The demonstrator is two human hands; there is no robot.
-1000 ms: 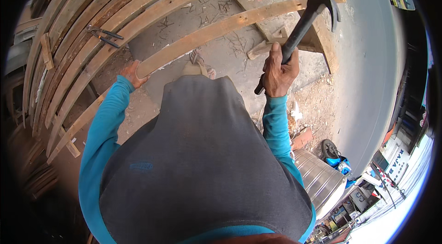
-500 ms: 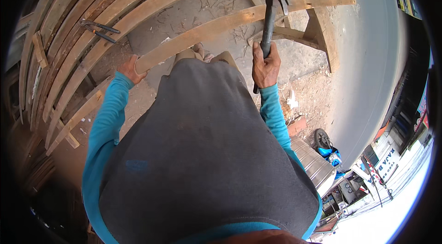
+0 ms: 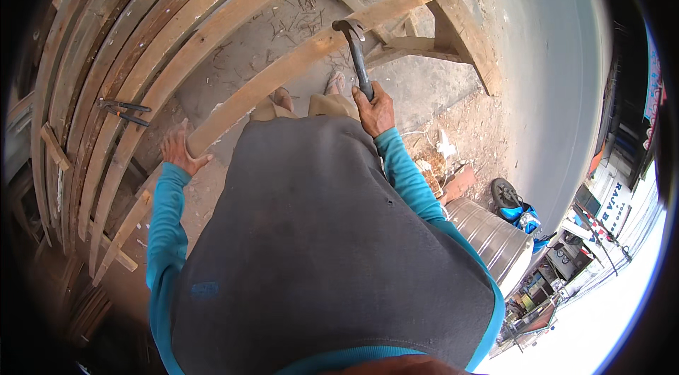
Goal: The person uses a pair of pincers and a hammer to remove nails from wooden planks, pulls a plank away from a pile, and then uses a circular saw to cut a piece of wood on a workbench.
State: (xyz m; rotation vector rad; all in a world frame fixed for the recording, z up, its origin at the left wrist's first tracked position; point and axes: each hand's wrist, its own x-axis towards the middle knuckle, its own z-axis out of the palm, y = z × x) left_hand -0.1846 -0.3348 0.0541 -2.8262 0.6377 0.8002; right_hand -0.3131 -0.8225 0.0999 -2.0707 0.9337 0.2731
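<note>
Long, flat brown wooden plank [image 3: 283,69] runs lower-left to upper-right; left hand [image 3: 182,151], fingers splayed, at its lower-left end. Right hand [image 3: 377,110], nearer mid-plank, grips dark metal claw hammer [image 3: 358,57], head up-left over plank; contact unclear.

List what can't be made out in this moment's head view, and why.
All in the head view:
- Hammer: held part of its handle covered by the right hand; contact with the board beneath can't be told from above.
- Left hand: how firmly it presses the board's end can't be seen.
- Shorts: mostly hidden by the shirt.
- Stacked boards: some cut off by the top edge.
</note>
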